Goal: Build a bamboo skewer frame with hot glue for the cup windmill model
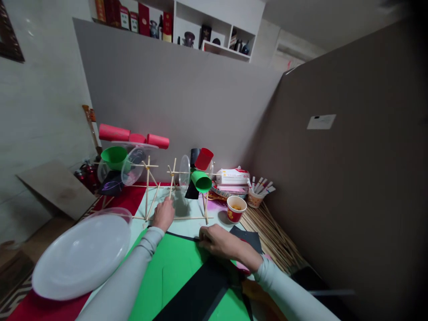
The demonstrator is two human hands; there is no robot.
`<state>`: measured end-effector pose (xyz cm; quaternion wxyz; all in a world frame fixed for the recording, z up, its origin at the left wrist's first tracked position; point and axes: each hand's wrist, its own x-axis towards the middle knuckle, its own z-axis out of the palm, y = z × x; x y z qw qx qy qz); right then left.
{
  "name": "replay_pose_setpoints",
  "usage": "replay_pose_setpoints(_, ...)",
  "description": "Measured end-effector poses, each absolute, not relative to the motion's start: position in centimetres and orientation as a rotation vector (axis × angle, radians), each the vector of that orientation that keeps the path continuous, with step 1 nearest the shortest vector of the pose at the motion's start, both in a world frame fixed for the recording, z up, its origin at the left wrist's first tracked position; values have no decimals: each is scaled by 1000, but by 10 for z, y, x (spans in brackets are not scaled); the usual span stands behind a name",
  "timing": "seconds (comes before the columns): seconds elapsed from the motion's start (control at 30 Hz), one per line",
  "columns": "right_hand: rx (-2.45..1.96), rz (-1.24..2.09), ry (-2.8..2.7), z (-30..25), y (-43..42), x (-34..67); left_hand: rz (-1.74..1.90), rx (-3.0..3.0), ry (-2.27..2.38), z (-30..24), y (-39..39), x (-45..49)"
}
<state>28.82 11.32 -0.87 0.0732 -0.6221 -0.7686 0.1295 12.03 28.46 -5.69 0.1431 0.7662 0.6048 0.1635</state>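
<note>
My left hand (163, 214) is closed at the foot of an upright wooden stick (171, 189) in the right-hand stick frame. On that frame sits a wheel with clear round discs (184, 174), a green paper tube (201, 181), a red tube (204, 159) and black pieces. My right hand (217, 241) has its fingers curled down by the end of a thin dark strip (183, 236), over a green sheet (177, 263). Its fingertips are partly hidden, so what they hold is unclear. A wide black strip (197, 292) lies across the green sheet, close below that hand.
A second stick frame (147, 189) with pink tubes (114, 132) and a green cup shape (114, 157) stands left. White plastic lids (83, 254) lie nearer. On the right are a red paper cup (236, 209), a cup of markers (256, 199) and many wooden sticks (274, 236).
</note>
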Motion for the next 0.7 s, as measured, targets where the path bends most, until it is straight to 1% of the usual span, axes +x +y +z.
replay_pose_setpoints(0.07,-1833,284,-2223,6,118,291,457,2228,1739,-56,284,120)
replay_pose_setpoints(0.23,-1747,-152,-1896,60,131,299,439,2276,1733,-57,283,120)
replay_pose_setpoints(0.33,-1678,-338,-1831,90,140,300,459,2297,1725,-58,282,120)
replay_pose_setpoints(0.5,-1612,-435,-2087,122,177,284,478,2310,1720,-63,287,116)
replay_pose_setpoints(0.7,-1873,-441,-2288,131,228,262,504,2294,1721,-72,293,114)
